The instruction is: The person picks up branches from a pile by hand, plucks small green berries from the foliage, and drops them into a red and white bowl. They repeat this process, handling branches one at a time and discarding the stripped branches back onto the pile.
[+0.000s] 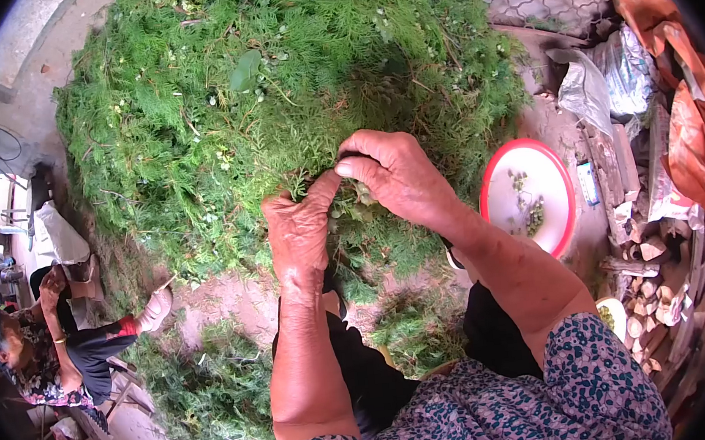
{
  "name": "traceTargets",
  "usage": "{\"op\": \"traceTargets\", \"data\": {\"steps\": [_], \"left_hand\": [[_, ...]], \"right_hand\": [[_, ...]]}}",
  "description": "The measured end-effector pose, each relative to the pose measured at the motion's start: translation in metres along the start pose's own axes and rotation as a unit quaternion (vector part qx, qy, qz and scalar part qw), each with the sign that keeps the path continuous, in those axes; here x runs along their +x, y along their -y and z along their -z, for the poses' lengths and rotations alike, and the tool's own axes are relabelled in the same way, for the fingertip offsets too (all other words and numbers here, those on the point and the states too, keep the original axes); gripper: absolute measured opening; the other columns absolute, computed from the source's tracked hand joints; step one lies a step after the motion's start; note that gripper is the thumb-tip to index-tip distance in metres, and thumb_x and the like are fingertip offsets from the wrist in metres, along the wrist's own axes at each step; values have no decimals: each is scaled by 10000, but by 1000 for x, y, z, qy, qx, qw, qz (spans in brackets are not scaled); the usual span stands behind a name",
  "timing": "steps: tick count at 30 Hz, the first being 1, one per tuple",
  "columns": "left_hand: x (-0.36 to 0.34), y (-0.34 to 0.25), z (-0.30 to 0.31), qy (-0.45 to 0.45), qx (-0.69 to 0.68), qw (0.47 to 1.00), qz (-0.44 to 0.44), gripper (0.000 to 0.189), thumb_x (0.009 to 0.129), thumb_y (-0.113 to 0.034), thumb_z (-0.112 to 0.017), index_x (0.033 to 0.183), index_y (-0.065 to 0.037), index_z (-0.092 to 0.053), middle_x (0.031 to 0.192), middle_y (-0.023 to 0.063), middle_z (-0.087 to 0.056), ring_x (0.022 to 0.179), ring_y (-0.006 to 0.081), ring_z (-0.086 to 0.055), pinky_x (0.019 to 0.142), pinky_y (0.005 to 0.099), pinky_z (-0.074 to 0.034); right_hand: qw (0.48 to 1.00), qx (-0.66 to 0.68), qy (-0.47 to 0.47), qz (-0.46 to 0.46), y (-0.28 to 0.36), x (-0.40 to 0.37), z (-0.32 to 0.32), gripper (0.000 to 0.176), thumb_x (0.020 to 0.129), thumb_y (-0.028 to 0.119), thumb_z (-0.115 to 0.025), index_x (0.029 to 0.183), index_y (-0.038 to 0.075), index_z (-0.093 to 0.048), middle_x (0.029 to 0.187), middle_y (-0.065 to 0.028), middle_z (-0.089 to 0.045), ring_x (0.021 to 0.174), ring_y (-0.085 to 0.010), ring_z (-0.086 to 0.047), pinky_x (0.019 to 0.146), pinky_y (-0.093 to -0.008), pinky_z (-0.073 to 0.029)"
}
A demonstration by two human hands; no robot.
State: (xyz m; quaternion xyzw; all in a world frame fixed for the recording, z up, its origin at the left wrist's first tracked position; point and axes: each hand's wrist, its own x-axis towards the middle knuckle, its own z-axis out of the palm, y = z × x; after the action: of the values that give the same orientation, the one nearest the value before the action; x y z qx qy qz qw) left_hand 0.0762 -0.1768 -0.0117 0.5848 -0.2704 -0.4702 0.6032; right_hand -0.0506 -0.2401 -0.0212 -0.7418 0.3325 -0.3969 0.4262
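Observation:
My left hand (301, 229) is closed around an evergreen sprig (296, 181), whose flat green leaf tips stick out above its fingers. Thumb and forefinger of my right hand (395, 175) are pinched together and meet the left fingertips; what is between them is too small to make out. Both hands are over the front of a big heap of cut evergreen branches (189, 108), dotted with small pale green cones. To the right of my right forearm stands a white basin (572, 190) with a red rim. Small green cones (532, 215) lie inside it.
More greenery (216, 394) lies on the floor by my feet. At the left, another person (51, 351) sits low, one foot reaching toward the heap. Stacked firewood (653, 301), an orange sheet (692, 128), plastic bags (611, 80) and a small bowl (620, 326) are at the right.

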Motion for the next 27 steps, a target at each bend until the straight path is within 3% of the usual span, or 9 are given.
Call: {"op": "traceTargets", "data": {"steps": [1, 3, 4, 6, 12, 14, 17, 19, 27], "left_hand": [[0, 1, 0, 6, 16, 1000, -19, 186, 723, -106, -685, 841, 25, -625, 771, 50, -625, 628, 109, -553, 554, 265, -439], [-2, 4, -4, 1, -22, 1000, -6, 175, 722, -98, -675, 836, 24, -623, 772, 57, -623, 645, 122, -558, 576, 281, -448], [-2, 5, -5, -6, -61, 998, 8, 163, 721, -89, -665, 830, 24, -621, 773, 64, -621, 662, 135, -563, 598, 298, -457], [-2, 4, -5, -18, -100, 994, 47, 188, 719, -97, -677, 849, 24, -614, 791, 76, -620, 675, 148, -570, 614, 305, -467], [10, 11, -3, -116, -175, 975, 67, 368, 733, -142, -705, 1030, 10, -550, 953, 115, -606, 813, 202, -589, 691, 343, -500], [12, 5, -2, -83, -259, 958, 93, 188, 815, -177, -612, 943, -40, -590, 836, 36, -623, 724, 164, -577, 643, 296, -459], [13, 6, 0, -71, -319, 940, 98, 232, 847, -225, -564, 997, -48, -575, 924, 64, -623, 836, 199, -575, 767, 338, -452], [16, 9, 3, -67, -363, 924, 100, 269, 859, -239, -541, 1048, -48, -554, 1011, 96, -608, 938, 239, -556, 879, 391, -416], [12, 16, 0, 4, -431, 892, 133, 270, 873, -235, -512, 1052, -36, -544, 1008, 104, -607, 927, 252, -563, 881, 402, -422]], "right_hand": [[1000, 0, 0, 0, -1, 0, 1, 150, 798, 113, -591, 805, -33, -556, 656, -133, -541, 535, -232, -531, 507, -336, -411], [955, 204, 61, -206, -2, 0, 3, 179, 836, 156, -572, 799, -18, -559, 636, -69, -531, 500, -143, -501, 447, -274, -377], [955, 203, 60, -206, -2, 0, 5, 179, 836, 156, -572, 799, -18, -559, 636, -69, -531, 500, -143, -501, 447, -274, -377], [870, 389, 52, -300, 1, -3, 7, 168, 878, 169, -531, 828, 11, -559, 633, -19, -494, 465, -61, -392, 401, -181, -261], [832, 500, 1, -241, 3, 7, 21, 165, 856, 180, -562, 872, 17, -549, 752, -67, -569, 536, -112, -525, 415, -201, -367], [823, 512, -7, -246, 7, 8, 23, 137, 858, 167, -551, 918, 44, -546, 752, -72, -560, 542, -123, -515, 430, -201, -366], [794, 558, 8, -240, 7, 3, 21, 124, 843, 159, -574, 889, 45, -560, 736, -62, -558, 542, -113, -528, 411, -195, -356], [825, 468, 61, -310, 5, -3, 15, 110, 822, 150, -608, 843, 48, -573, 706, -36, -543, 516, -92, -516, 387, -187, -335], [788, 484, -53, -377, -4, -16, -9, 129, 821, 169, -623, 859, 70, -548, 696, 25, -488, 501, -66, -419, 407, -198, -299]]}}
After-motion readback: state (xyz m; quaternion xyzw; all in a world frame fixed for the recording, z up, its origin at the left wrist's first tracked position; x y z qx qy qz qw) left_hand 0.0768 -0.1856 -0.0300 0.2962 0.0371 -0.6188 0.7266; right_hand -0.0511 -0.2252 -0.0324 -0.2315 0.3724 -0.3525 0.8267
